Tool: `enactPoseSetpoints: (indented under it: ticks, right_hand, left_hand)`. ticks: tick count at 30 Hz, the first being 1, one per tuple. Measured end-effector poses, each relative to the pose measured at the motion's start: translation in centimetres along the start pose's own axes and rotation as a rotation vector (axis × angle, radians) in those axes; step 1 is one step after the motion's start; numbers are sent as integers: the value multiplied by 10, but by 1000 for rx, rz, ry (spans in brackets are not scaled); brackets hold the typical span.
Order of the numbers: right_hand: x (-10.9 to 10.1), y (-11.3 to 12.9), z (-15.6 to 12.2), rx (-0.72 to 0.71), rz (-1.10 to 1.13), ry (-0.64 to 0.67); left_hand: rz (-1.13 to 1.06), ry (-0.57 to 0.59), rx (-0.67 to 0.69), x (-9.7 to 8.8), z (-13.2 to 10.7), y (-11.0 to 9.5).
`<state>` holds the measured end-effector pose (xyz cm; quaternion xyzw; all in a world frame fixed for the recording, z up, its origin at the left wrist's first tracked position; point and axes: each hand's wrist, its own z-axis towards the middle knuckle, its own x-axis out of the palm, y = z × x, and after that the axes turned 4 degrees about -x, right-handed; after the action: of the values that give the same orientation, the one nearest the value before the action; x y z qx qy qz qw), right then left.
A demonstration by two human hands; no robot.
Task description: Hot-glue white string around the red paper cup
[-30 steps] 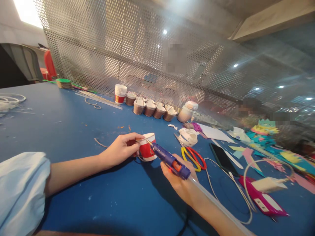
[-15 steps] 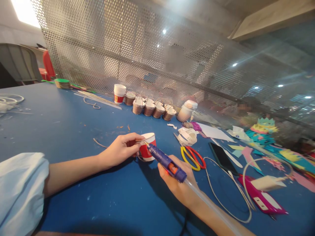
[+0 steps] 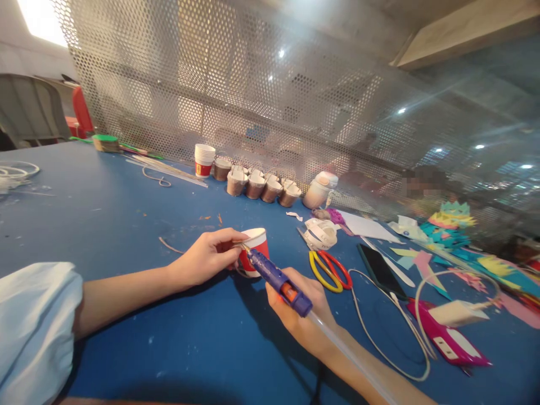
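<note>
left hand (image 3: 211,254) pinching paper cup (image 3: 262,247) by its left side; right hand (image 3: 310,318) gripping glue gun (image 3: 270,271), nozzle (image 3: 245,247) pointing toward pinch

**Smooth blue tabletop (image 3: 177,343) bore paper, plastic and metal**

The tabletop looked low in sheen and was flecked with pale specks. The red-and-white cup (image 3: 261,246), taken as dial centre, appeared to be smooth paper. At 4 o'clock, the glue gun (image 3: 278,279) presented hard purple plastic with a soft shine; its glue stick (image 3: 337,340) was smooth and translucent. At 3 o'clock, the scissors (image 3: 331,271) had smooth plastic handles, and the phone (image 3: 379,269) a dark, glossy face. Between 3 and 4 o'clock, the magenta packet (image 3: 441,332) resembled glossy plastic. At 12 o'clock, the screen (image 3: 228,79) was perforated metal. Between 8 and 9 o'clock, the sleeve (image 3: 40,326) was matt, creased cloth.
</note>
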<state>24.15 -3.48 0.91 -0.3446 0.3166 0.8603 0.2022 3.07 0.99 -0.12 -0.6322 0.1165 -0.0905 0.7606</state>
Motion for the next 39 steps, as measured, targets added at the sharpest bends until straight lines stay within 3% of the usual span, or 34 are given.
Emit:
enactPoseSetpoints:
  ticks: [12, 17, 21, 32, 39]
  right_hand:
    - [-16, -2, 8, 247, 44, -79]
    - [-14, 3, 8, 242, 80, -30]
    - [-13, 1, 6, 272, 74, -67]
    - [-16, 2, 6, 271, 93, -28]
    - [-20, 2, 9, 357, 94, -82]
  left_hand:
    - [-14, -4, -47, -2, 0, -3]
    - [-38, 25, -40, -1, 1, -2]
    - [-47, 57, -66, -2, 0, -1]
    - [-87, 53, -67, -1, 1, -1]
    - [-100, 30, -77, -1, 0, -3]
